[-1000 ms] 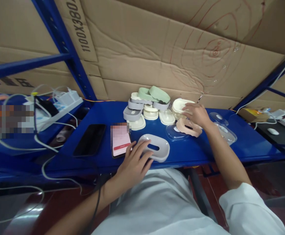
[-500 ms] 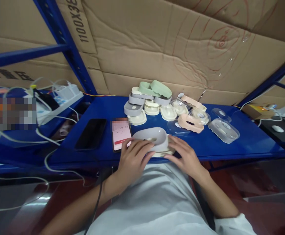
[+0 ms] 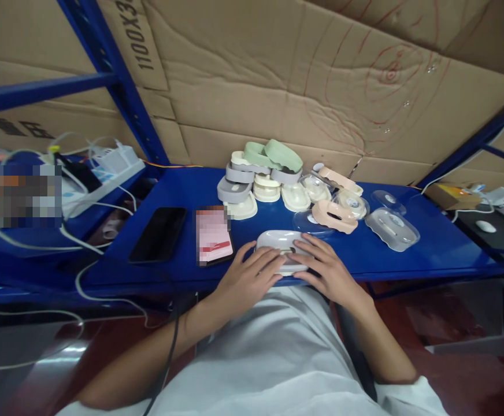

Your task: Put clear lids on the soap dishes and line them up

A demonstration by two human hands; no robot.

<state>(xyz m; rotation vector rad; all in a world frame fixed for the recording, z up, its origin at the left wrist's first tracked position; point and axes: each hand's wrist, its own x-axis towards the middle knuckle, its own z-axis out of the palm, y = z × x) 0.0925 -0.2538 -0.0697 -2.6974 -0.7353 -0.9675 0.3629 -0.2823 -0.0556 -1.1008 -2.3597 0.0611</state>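
A grey oval soap dish part (image 3: 278, 236) lies at the near edge of the blue table, level on a cream base that shows only as a thin strip under its front. My left hand (image 3: 254, 277) grips its left side, fingers reaching over the top and thumb at the near rim. My right hand (image 3: 328, 268) holds the right side in the same manner, fingertips almost meeting the left ones. The fingers cover much of the middle, where a small opening shows. A pink-screened phone (image 3: 214, 234) lies just left of my left hand.
Behind stand stacked grey, cream and green soap dish parts (image 3: 263, 156). Peach parts (image 3: 334, 216), clear lids and a translucent grey dish (image 3: 392, 229) lie to the right. A black phone (image 3: 159, 234) is at left. Cardboard and blue shelf posts bound the table (image 3: 429, 254).
The grey part has shifted right and now sits squarely over the cream base. My left hand has moved right with it, and my right fingers have come onto its top.
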